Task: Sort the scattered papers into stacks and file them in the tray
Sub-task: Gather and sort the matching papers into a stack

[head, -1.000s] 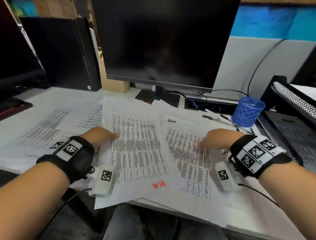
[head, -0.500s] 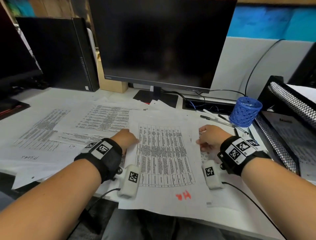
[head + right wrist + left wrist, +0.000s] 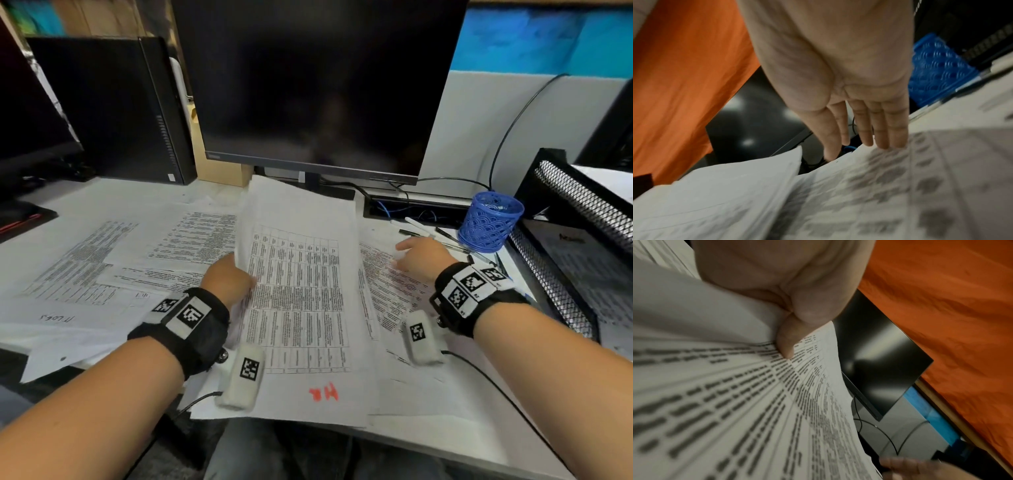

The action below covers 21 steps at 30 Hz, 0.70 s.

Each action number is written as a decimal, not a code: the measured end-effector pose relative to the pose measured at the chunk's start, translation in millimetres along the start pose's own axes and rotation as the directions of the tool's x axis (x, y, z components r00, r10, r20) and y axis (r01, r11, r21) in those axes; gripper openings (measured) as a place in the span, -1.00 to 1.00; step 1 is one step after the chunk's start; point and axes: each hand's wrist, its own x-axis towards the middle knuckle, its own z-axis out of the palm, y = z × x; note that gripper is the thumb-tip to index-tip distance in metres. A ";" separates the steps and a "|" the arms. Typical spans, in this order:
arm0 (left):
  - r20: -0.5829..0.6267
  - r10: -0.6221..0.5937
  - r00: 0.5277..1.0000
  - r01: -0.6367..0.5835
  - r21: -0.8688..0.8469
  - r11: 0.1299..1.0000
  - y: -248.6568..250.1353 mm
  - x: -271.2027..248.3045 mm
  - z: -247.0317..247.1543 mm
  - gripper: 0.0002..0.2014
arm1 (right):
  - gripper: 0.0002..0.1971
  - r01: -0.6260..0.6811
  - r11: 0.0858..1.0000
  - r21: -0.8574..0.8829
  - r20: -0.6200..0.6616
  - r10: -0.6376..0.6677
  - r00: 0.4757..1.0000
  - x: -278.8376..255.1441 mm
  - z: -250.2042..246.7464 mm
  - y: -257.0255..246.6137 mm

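L hand (image 3: 227, 279) has a pinch grip on the left long edge of the HR sheet (image 3: 301, 301), thumb on the printed face per the L wrist cam, other fingers hidden behind the paper. That edge is lifted and curled, while the near end with the red "HR" mark lies flat at the bench (image 3: 113, 202) front edge. Sheet long axis runs near-to-far, roughly along the line from the person to the monitor (image 3: 318, 85). R hand (image 3: 424, 257) is flat, fingers straight and together, holding nothing; fingertips (image 3: 882, 142) rest on the far edge of the adjacent sheet (image 3: 387, 291), just right of the HR sheet and partly under it. Key relation: mesh file tray (image 3: 579, 205) sits far right, past the blue pen cup (image 3: 490, 221) and loose pens (image 3: 428, 233). So tray is on the R hand's side, well apart from the L grip, and the HR sheet is between them. Judgement: L is lifting HR to stack or reorder, not filing yet. Any tray move should go via R hand or a cross-body handoff. More printed sheets (image 3: 102, 260) are spread left of the L wrist, overlapping, not stacked. Tray lower tier already holds some paper; label unreadable. Risk: one-edge pinch lets the sheet flop or drag the one under it. Sorting looks early, prob. most sheets unstacked.
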 end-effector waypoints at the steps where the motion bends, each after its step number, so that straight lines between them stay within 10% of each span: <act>1: -0.012 -0.001 1.000 0.001 0.000 1.000 -3.8 1.9 -3.6 -0.65 | -0.46 -0.002 0.998 -0.063 0.014 0.003 1.000 0.3 -3.8 4.7; 10: 0.067 -0.023 0.998 0.020 0.048 0.999 -17.7 -3.2 -15.1 -0.62 | -0.09 0.002 0.966 -0.259 0.188 0.048 0.981 8.2 -9.7 12.6; 21: 0.125 -0.075 0.989 0.073 0.024 0.997 -17.5 0.3 -18.8 -0.53 | -0.36 0.055 0.888 -0.457 0.233 0.060 0.971 4.9 -4.9 -0.2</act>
